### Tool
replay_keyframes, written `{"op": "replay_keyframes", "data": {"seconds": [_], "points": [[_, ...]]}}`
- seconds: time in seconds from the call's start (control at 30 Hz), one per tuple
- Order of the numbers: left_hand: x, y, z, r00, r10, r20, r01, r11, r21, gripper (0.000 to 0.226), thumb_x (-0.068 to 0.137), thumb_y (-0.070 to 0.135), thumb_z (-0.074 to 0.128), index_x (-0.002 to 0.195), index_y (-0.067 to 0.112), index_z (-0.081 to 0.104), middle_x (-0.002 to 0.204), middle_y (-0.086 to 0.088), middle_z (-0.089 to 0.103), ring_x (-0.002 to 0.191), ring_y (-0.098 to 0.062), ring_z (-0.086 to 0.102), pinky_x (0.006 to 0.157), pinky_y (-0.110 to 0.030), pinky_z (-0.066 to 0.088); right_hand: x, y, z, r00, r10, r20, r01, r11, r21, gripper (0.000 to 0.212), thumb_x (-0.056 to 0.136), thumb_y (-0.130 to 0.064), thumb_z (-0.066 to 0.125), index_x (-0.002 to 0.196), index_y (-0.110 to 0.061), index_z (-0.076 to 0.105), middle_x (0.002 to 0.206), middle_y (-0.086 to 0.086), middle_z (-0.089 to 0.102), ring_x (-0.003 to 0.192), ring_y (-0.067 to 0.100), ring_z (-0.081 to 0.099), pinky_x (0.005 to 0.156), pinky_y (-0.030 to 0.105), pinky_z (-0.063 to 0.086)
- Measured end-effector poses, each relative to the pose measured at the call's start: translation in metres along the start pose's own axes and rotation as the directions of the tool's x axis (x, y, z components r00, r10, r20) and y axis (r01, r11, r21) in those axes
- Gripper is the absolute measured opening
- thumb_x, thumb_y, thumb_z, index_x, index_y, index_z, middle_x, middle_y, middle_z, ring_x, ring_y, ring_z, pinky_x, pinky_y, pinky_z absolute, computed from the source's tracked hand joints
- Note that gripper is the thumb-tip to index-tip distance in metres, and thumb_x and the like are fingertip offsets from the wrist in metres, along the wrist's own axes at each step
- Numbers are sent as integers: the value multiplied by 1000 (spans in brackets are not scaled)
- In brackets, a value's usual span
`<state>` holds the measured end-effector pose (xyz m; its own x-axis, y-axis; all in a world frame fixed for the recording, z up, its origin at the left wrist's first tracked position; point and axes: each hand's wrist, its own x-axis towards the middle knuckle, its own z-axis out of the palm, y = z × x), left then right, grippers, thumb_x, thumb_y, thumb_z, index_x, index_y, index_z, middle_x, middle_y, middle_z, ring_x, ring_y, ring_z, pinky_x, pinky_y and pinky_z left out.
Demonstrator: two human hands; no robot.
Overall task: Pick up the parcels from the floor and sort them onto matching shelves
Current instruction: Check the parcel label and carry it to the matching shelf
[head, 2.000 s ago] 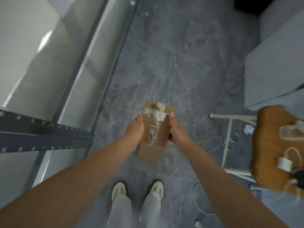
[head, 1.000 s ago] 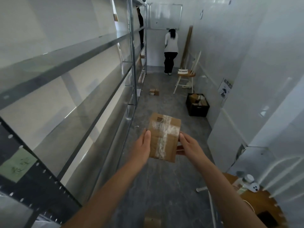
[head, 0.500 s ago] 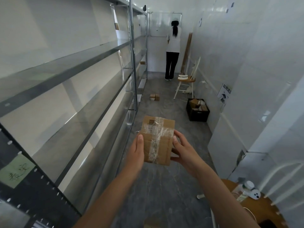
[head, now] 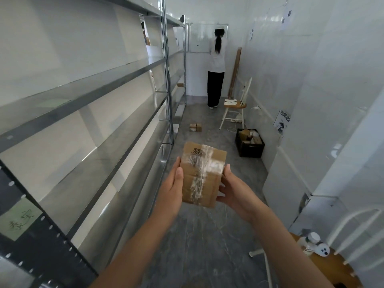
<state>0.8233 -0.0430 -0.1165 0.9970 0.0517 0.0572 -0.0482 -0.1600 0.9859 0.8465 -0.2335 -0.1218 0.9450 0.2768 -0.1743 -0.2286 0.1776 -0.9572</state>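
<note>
Parcel (head: 202,175): off the floor, in mid-air beside the shelves (head: 104,113).
Left hand (head: 173,183): grasping its left edge, thumb on top.
Right hand (head: 232,192): grasping the right edge, fingers underneath.
Tip: read the barcode label (head: 196,151), too blurred from here, then match a shelf tag (head: 18,218); keep it level.

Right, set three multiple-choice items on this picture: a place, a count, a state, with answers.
1. Where is the black crate? A on a shelf; B on the floor by the right-hand wall; C on the chair.
2. How many hands hold the parcel? A none; B one; C two.
3. The parcel's top is: A taped shut; B open; C torn off.
Answers: B, it stands on the floor beside the wall; C, left hand and right hand each hold a side; A, clear tape crosses its closed flaps.
</note>
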Motion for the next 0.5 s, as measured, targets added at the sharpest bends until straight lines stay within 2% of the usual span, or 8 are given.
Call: {"op": "replay_keyframes", "data": {"seconds": [0.13,0.23,0.3,0.4,0.5], "points": [[-5,-5,2,1000,17,24,-18,1000,25,52,109,41,29,161,38,26,157,4,48,143,-15,46,120,-44,37,-1,-7,-3,1000,-7,-3,7,1000,1,48,99,-62,30,138,-45,53,144,-9,57,140,19,45,113,57,38],[-10,-9,1,998,45,45,-45,999,-2,52,110,33,30,162,37,23,162,6,40,148,-13,39,120,-39,34,-4,-10,-6,1000,-23,13,23,999,32,46,100,-59,31,138,-45,53,147,-9,54,141,20,43,112,61,36],[-10,-13,-1,996,66,67,-63,997,-46,52,111,28,31,161,38,22,164,10,36,149,-7,36,121,-33,33,-5,-9,-6,1000,-25,-7,25,999,39,44,100,-57,34,135,-42,57,142,-8,59,138,21,46,110,62,38],[-9,-15,-3,993,65,101,-51,990,-132,52,111,26,36,161,37,27,163,16,37,147,0,38,123,-37,34,-5,-9,-5,996,-45,-76,47,998,28,47,101,-54,40,138,-32,58,131,-6,68,128,22,57,110,57,41],[-6,-14,-2,995,56,86,-36,974,-223,58,103,35,35,160,27,32,161,9,43,148,-9,42,123,-46,33,-5,-8,-6,989,-89,-119,91,996,5,42,102,-46,47,140,-32,56,130,-6,69,121,20,64,110,48,45]]}}
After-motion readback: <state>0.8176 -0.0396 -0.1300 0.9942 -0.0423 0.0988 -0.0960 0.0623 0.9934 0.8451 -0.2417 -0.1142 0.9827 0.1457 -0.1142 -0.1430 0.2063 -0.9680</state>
